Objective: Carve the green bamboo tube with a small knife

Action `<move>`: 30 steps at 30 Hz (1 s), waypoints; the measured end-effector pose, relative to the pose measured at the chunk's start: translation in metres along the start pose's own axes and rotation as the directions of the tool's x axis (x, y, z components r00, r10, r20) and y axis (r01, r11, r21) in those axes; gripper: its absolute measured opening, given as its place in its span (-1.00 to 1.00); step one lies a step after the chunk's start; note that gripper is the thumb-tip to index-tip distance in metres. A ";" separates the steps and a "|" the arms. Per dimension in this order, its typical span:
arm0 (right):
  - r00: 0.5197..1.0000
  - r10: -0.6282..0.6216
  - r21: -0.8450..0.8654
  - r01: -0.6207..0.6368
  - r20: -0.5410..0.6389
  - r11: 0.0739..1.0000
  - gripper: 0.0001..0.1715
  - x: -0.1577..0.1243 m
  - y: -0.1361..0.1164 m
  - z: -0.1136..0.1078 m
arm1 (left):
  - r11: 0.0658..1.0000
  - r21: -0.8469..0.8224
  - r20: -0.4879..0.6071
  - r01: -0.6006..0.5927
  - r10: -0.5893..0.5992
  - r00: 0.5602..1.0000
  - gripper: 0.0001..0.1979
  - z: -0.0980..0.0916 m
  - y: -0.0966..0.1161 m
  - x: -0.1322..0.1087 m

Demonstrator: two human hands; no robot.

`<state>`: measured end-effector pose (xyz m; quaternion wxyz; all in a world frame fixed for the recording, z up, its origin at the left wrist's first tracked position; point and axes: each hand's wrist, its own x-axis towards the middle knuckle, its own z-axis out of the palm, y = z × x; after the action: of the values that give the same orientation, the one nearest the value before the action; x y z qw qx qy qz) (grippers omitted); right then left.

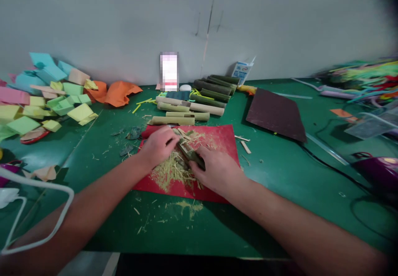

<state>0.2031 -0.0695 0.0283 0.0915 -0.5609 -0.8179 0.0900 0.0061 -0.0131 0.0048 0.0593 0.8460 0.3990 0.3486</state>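
Note:
My right hand [214, 170] is closed around a dark green bamboo piece [195, 158], which slants up and left over a red sheet [222, 143]. Fingers curled, my left hand [160, 142] is at the piece's far end; what it grips is hidden. Pale bamboo shavings [169, 174] and fine dust lie heaped on the sheet under both hands. Just behind the sheet rest several bamboo tubes [177, 121], some pale and scraped, others dark green [214, 93]; a few have a cut-out slot.
Folded coloured papers [37, 106] and orange paper [121, 93] cover the back left. A lit phone [168, 71] leans on the wall. At right lie a dark brown sheet [275, 116], a black cable [329, 162], a purple tool [379, 170] and pipe cleaners [367, 77]. A white cable [66, 209] crosses front left.

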 end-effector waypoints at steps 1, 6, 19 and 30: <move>1.000 0.005 0.002 -0.005 0.003 1.000 -0.77 0.000 0.000 0.000 | 1.000 0.010 -0.023 0.005 -0.005 1.000 -0.81 0.000 0.000 0.001; 1.000 0.002 -0.008 -0.002 0.015 1.000 -0.79 -0.001 -0.001 0.001 | 1.000 -0.007 0.040 -0.027 0.027 0.999 -0.80 -0.002 0.002 0.003; 1.000 0.011 0.005 -0.011 0.013 1.000 -0.79 -0.001 0.000 0.002 | 1.000 0.014 0.014 -0.025 0.025 1.000 -0.78 0.000 0.006 0.004; 1.000 0.006 -0.003 -0.006 0.002 1.000 -0.79 0.000 0.000 0.003 | 0.999 -0.012 0.016 -0.031 0.031 0.999 -0.81 0.000 0.008 0.002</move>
<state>0.2024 -0.0697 0.0258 0.0893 -0.5635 -0.8164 0.0895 0.0118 -0.0168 0.0085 0.0622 0.8546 0.3832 0.3448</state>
